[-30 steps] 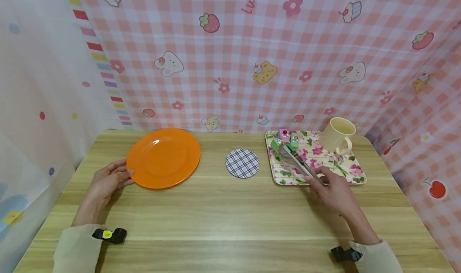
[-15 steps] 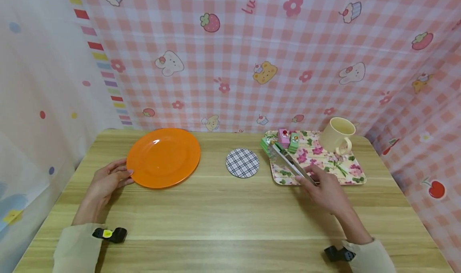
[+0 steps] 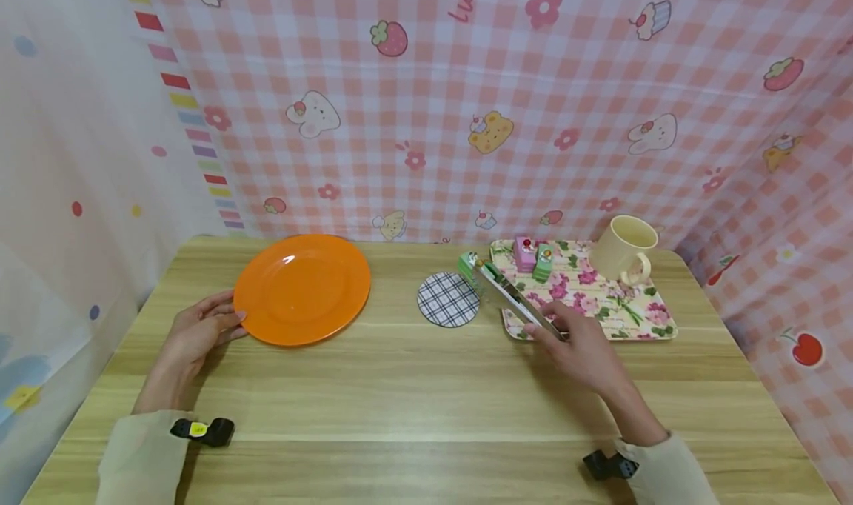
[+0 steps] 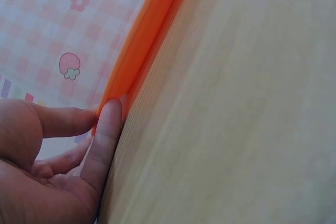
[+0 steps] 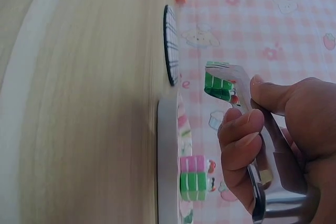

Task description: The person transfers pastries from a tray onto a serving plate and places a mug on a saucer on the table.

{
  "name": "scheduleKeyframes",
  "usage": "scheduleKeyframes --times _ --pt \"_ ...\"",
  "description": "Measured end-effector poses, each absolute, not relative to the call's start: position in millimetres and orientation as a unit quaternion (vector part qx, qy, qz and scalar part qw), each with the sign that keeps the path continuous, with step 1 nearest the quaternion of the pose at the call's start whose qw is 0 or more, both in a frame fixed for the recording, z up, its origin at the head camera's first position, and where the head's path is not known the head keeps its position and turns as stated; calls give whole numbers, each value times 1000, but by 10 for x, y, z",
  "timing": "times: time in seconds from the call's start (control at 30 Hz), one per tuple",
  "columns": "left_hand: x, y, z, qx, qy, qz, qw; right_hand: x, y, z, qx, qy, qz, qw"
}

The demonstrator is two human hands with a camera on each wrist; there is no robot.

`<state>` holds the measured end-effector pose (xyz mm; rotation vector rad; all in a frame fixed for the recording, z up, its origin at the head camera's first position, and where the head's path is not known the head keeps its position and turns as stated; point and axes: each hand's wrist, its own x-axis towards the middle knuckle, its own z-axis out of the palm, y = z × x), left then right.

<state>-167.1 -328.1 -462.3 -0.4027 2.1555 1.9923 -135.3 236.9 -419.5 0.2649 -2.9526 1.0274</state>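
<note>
My left hand (image 3: 198, 336) pinches the near-left rim of the orange plate (image 3: 301, 290); in the left wrist view the thumb and a finger meet at its edge. Metal tongs (image 3: 518, 301) are gripped in my right hand (image 3: 581, 343). Between the tong tips is a green toy cake slice (image 5: 214, 83), raised above the table. In the head view it overlaps the right edge of the round checked coaster (image 3: 445, 299). A pink toy cake slice (image 3: 524, 256) and another green slice (image 3: 543, 263) sit at the back left of the floral tray (image 3: 600, 329).
A cream mug (image 3: 623, 250) stands at the back right of the tray, its handle toward the front right. The wooden table (image 3: 373, 401) backs onto a pink checked curtain (image 3: 426, 105), with cloth at both sides too.
My right hand has moved left with the tongs, lifting the green cake slice off the tray and carrying it to the coaster's right edge. The left hand and plate stay put.
</note>
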Motion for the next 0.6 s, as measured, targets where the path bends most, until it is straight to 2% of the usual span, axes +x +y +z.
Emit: scheduleKeyframes --times 0.3,0.6 --pt "-1667 -3289 -4630 -131 717 679 88 -1381 2177 -4196 94 -930 354 -30" --pt "-1672 -3292 -4636 -134 720 675 89 -1408 1981 -4200 121 -928 352 -23"
